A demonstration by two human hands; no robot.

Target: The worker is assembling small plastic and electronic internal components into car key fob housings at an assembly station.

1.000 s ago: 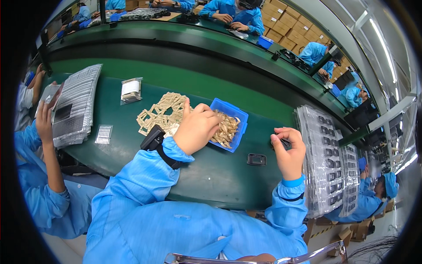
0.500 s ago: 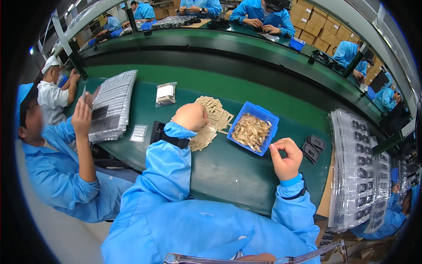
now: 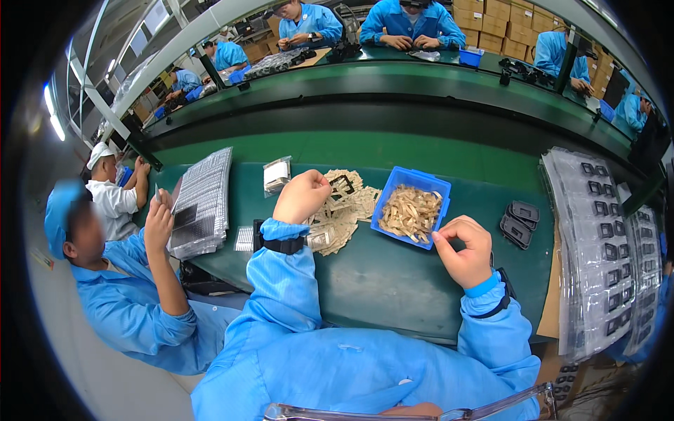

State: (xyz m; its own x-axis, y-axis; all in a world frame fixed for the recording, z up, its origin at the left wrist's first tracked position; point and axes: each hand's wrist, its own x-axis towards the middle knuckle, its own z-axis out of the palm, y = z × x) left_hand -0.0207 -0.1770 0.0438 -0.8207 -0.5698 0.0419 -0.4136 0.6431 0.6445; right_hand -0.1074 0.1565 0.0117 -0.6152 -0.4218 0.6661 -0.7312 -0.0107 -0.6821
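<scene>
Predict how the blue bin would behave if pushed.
The blue bin would probably slide rather than tip, since it looks low and wide on the flat green tabletop. Its straight walls look like stiff plastic, so it should keep its shape. The loose tan strips inside may shift if it is jolted.

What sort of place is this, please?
It is probably a factory assembly workshop: people in blue work at green benches, cartons are stacked beyond, and a blue bin holds many small parts.
</scene>
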